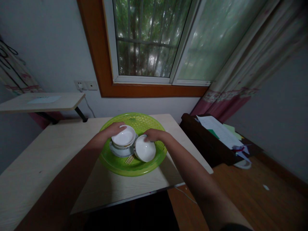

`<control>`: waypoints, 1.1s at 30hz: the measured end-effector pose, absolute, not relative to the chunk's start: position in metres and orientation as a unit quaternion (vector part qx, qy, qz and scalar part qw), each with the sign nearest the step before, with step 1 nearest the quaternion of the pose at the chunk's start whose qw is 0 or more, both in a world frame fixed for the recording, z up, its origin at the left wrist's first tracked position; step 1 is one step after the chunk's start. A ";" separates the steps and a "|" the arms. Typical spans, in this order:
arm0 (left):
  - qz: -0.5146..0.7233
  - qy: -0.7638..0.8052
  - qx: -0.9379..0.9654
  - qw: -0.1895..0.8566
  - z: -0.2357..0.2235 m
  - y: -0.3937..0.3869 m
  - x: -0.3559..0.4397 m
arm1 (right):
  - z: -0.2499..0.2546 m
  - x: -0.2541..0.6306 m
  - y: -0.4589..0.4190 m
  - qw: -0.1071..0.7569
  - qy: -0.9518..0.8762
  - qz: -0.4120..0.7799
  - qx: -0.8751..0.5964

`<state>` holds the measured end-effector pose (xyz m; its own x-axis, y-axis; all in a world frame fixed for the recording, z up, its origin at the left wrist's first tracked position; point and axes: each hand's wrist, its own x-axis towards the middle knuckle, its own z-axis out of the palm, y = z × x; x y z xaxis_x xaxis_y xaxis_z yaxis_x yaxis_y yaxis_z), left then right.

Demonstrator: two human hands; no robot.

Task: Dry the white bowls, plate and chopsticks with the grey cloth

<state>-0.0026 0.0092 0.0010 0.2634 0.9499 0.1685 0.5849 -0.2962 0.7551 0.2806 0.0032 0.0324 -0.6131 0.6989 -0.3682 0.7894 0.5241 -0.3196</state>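
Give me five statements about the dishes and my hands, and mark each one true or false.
1. The left hand is holding the left bowl. True.
2. The right hand is flat on the table. False: the right hand is gripping the right bowl.
3. Both bowls are within the rim of the green basket. True.
4. The chopsticks lie outside the basket. False: the chopsticks lie inside it, near the bowls.
5. The basket sits on the table. True.

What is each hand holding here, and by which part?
The left hand grips the left white bowl at its rim; the right hand grips the tilted white bowl at its upper rim.
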 end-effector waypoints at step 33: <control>0.545 0.428 0.475 0.543 0.039 -0.014 0.020 | 0.070 0.240 0.012 -0.334 0.741 -0.205 0.546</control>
